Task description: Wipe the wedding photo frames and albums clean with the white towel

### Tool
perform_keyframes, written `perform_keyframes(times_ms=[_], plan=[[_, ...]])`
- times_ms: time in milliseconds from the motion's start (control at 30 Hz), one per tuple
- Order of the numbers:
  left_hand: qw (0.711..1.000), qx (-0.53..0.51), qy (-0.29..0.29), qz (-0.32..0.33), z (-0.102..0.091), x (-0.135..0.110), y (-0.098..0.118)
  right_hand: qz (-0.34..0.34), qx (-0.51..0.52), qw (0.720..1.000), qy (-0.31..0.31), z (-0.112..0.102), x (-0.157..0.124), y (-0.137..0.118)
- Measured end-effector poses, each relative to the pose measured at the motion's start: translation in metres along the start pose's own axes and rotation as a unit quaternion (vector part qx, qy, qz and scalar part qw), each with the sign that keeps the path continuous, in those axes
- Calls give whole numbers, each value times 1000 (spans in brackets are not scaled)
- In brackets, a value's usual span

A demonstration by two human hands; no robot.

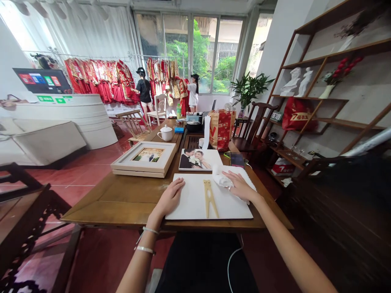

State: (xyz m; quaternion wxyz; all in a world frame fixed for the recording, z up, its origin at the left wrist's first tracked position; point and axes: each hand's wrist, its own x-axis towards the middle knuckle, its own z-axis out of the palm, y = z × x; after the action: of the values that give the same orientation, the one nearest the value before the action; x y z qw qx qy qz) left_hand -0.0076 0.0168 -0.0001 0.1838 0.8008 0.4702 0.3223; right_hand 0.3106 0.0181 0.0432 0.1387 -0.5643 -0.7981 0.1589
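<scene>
A white board (195, 203) lies face down on the wooden table (122, 199) in front of me, with a pale wooden stand piece (210, 197) on its back. My left hand (171, 197) rests flat on the board's left edge, fingers stretched out. My right hand (240, 186) presses a crumpled white cloth (220, 177) onto the board's upper right part. A wedding photo print (198, 159) lies just beyond the board. A stack of framed pictures (145, 158) sits to the left of it.
A phone (237, 159), a red bag (222, 129), a white teapot (165, 132) and a tea tray stand farther along the table. A wooden shelf unit (320, 101) fills the right wall. Two people stand by racks of red garments (100, 77) at the back.
</scene>
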Motion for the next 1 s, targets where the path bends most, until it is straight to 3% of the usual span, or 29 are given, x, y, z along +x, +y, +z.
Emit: perform_keyframes(times_ms=[133, 333, 433, 500, 667, 767, 867, 1000], plan=[[1000, -4, 1, 1, 0, 0, -1, -22, 1, 1000, -10, 7, -10, -19], [1000, -7, 6, 4, 2, 0, -3, -111, 81, 989, -56, 9, -83, -49], [1000, -3, 5, 5, 3, 0, -4, -107, 122, 982, -99, 3, -109, -50], [1000, -3, 7, 7, 3, 0, -5, -87, 146, 978, -117, -1, -110, -42], [1000, -5, 10, 12, 3, 0, -6, 11, 183, 981, -59, -2, -66, -2], [1000, -2, 9, 11, 3, 0, -6, 26, 175, 984, -18, -3, -27, 11], [1000, 0, 9, 7, 3, 0, -4, 7, 162, 987, 1, -3, 4, 7], [1000, -5, 9, 7, 2, 0, -4, -41, 114, 993, 13, 6, 26, -18]])
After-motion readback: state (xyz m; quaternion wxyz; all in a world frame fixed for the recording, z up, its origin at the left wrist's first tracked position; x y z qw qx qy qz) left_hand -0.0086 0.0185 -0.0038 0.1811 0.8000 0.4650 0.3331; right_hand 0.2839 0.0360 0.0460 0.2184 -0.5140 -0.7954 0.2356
